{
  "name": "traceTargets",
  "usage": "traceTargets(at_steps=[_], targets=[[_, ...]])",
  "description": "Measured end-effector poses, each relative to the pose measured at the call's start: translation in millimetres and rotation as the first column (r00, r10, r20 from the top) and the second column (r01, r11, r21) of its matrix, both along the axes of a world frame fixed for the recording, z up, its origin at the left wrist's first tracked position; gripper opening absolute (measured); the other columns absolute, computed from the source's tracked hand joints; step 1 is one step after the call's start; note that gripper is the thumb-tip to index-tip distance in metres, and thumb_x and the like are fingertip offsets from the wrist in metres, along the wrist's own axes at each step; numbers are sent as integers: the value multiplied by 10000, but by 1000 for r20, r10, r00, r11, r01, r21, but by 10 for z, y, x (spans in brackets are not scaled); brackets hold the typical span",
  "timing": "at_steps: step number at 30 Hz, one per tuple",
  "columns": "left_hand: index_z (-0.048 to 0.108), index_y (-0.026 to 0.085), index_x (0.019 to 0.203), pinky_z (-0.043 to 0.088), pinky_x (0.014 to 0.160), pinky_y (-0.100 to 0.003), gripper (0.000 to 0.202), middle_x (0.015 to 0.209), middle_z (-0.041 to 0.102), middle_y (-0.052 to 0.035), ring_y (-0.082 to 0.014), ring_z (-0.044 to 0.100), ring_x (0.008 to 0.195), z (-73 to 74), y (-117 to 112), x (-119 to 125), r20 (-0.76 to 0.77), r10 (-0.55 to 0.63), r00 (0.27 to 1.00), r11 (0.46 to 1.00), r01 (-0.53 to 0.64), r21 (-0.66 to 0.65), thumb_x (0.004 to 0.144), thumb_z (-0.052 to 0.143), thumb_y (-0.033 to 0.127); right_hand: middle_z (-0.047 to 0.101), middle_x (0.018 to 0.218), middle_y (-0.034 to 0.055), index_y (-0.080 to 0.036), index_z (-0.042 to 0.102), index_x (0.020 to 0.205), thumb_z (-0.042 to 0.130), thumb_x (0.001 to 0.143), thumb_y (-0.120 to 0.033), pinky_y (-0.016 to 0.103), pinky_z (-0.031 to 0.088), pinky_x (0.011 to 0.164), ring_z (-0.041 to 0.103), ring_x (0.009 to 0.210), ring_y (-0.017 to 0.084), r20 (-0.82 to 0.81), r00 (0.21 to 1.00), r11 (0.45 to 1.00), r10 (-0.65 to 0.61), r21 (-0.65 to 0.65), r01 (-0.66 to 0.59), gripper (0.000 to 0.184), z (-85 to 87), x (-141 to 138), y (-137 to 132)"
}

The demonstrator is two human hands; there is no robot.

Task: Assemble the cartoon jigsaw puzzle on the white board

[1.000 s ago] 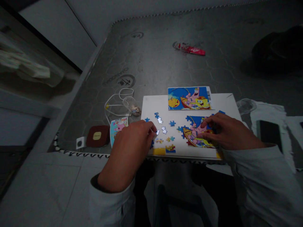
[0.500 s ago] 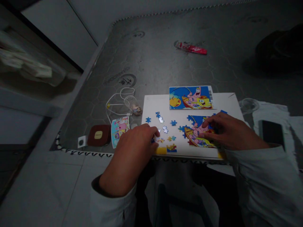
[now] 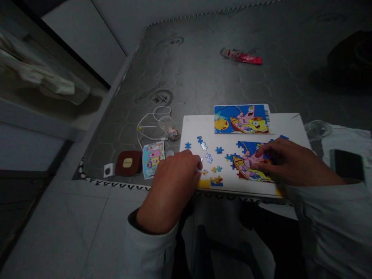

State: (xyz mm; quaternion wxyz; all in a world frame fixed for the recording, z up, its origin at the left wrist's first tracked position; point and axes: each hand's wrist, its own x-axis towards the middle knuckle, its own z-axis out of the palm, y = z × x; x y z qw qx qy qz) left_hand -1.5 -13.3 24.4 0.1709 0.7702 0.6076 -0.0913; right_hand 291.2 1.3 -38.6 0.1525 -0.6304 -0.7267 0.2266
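A partly assembled cartoon jigsaw (image 3: 250, 161) lies on a white board (image 3: 286, 126), with a printed picture card (image 3: 241, 119) at the board's far edge. My right hand (image 3: 290, 162) rests its spread fingertips on the jigsaw's picture. My left hand (image 3: 174, 182) sits at the board's near edge, its fingertips among the loose jigsaw pieces (image 3: 208, 157). The hand hides whatever lies under its fingers, so I cannot tell whether it holds a piece. More pieces lie scattered to its right and beyond it.
A white cable (image 3: 151, 126), a clear plastic wrapper (image 3: 168, 128), a small picture card (image 3: 153, 159) and a brown pouch (image 3: 127, 163) lie left of the board. A red tube (image 3: 241, 57) lies far back. A dark phone (image 3: 347, 164) rests on white cloth at right.
The whole scene has shifted right in view as my head turned. My left hand has moved in closer over the loose pieces. My right hand stays on the jigsaw.
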Motion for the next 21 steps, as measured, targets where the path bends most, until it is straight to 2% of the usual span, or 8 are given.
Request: traceTargets(at_steps=[6, 12, 16, 21], targets=[[678, 265, 917, 384, 645, -320, 123, 920, 721, -11, -227, 669, 822, -19, 18, -2, 35, -20, 999, 999, 21, -31, 865, 577, 217, 628, 871, 93, -260, 733, 860, 503, 618, -955, 405, 447, 596, 589, 684, 240, 9, 1000, 1000, 3, -29, -3, 772, 21, -4, -17], [664, 264, 891, 322, 593, -321, 152, 850, 716, -18, -226, 652, 749, -10, 15, 27, 7, -19, 1000, 999, 20, -30, 919, 515, 253, 616, 878, 99, -240, 741, 873, 496, 610, -963, 395, 437, 603, 577, 685, 235, 18, 1000, 998, 6, -61, -5, 807, 88, -36, -8], [676, 269, 922, 336, 596, -320, 155, 866, 728, -18, -227, 655, 740, 4, 19, 34, 16, -23, 1000, 999, 23, -44, 931, 521, 272, 615, 885, 92, -248, 734, 902, 506, 657, -931, 384, 431, 613, 577, 700, 230, 31, 999, 999, 28, -46, -26, 761, 47, -5, -11], [703, 302, 1004, 411, 683, -329, 165, 983, 750, -10, -245, 690, 868, 7, 34, -18, 46, -2, 999, 999, 4, -54, 903, 586, 244, 613, 895, 87, -251, 722, 909, 507, 669, -921, 381, 431, 617, 572, 706, 226, 29, 999, 999, 37, -39, -36, 744, 25, 13, -28]])
